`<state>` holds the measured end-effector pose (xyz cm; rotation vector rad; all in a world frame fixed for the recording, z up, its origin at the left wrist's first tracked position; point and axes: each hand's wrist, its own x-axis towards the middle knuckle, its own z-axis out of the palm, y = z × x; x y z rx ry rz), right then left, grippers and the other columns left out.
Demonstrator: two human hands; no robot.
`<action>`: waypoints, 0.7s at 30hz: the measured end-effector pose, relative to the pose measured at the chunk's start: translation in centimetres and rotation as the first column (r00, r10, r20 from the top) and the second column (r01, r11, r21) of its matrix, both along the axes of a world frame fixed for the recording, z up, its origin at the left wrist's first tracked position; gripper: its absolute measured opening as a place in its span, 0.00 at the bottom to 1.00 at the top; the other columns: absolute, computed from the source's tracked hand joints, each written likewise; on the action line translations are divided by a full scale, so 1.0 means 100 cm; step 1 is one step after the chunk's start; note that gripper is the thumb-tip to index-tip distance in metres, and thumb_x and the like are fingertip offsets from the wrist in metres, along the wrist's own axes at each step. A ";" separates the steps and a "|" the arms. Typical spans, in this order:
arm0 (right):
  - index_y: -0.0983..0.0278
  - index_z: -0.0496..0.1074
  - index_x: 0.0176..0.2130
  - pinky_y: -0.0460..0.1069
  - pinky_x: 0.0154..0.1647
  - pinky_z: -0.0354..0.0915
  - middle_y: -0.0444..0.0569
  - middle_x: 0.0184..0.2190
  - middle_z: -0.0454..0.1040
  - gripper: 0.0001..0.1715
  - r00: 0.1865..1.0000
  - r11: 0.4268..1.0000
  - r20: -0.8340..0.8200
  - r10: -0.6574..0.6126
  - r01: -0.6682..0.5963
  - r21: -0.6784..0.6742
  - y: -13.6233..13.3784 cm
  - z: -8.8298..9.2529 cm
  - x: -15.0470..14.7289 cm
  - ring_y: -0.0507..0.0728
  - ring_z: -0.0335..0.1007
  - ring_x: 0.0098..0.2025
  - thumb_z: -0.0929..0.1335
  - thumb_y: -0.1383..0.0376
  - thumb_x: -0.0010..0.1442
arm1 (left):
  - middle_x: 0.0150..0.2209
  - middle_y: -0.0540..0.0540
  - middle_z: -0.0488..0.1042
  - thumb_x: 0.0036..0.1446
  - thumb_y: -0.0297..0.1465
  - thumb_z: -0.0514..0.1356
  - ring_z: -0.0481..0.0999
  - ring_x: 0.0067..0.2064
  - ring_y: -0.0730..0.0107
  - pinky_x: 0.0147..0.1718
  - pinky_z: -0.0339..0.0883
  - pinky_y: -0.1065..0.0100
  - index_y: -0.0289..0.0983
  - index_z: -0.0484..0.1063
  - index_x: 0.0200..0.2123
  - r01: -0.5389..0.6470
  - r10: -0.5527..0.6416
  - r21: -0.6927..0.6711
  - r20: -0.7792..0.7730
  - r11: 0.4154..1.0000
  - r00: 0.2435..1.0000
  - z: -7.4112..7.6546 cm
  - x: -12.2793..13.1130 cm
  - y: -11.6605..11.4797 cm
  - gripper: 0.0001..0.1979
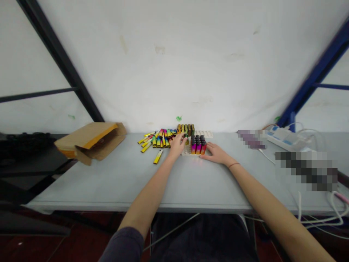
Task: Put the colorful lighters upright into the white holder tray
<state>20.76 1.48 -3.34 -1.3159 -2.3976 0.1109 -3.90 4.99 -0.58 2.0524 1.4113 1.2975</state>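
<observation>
Several lighters (198, 146) with purple-to-orange bodies and black tops stand upright in rows in a pale tray with holes (186, 150). My left hand (178, 142) is over the left part of this tray, its fingers closed on a dark-topped lighter (185, 138) that they partly hide. On the right side, my right hand (217, 153) rests on the table with fingers apart, its thumb along the tray's front edge and its fingertips against the right side of the rows. To the left lies a loose pile of lighters (163, 141), mostly yellow and multicoloured.
Behind my left hand stands another block of yellow and dark lighters (185, 128), beside a pale holed tray (205, 134). One yellow lighter (158, 157) lies apart in front. An opened cardboard box (89, 136) sits left; a power strip (286, 138) and cables are right.
</observation>
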 end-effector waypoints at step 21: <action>0.61 0.65 0.65 0.68 0.65 0.60 0.59 0.61 0.71 0.44 1.000 0.999 -0.014 0.024 -0.024 0.023 0.006 -0.008 0.006 0.73 0.66 0.63 0.64 0.38 0.62 | 0.51 0.38 0.77 0.66 0.29 0.55 0.75 0.52 0.57 0.54 0.65 0.59 0.35 0.74 0.54 0.093 -0.083 0.043 -0.209 0.995 0.974 0.000 0.000 -0.005 0.15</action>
